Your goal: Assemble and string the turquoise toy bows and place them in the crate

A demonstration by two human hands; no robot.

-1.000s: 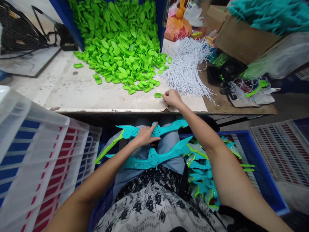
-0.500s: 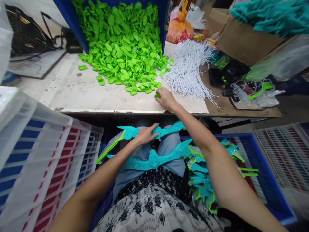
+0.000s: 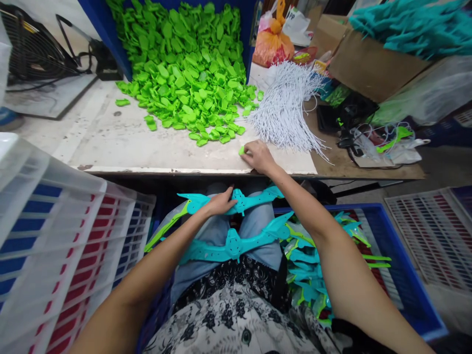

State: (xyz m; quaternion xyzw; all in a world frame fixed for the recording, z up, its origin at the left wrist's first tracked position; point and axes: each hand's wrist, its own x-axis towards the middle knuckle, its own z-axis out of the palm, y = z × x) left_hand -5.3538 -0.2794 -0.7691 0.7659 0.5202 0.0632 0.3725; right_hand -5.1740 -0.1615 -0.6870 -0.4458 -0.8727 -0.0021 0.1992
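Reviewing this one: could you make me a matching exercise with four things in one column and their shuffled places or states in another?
1. Small bright-green plastic piece
2. Bundle of thin white cords
3. Curved turquoise plastic part, the farther of two
4. Brown cardboard box

A. Partly under the left hand
B. Pinched in the right hand
C. Heaped with turquoise pieces
D. Right of the bright-green heap

Pairs: 1-B, 2-D, 3-A, 4-C

Pcs pile point(image 3: 188, 93) on tbl point(image 3: 110, 142), L of cord bundle point(image 3: 283, 110); bow parts point(image 3: 258, 239) on lap point(image 3: 251, 219).
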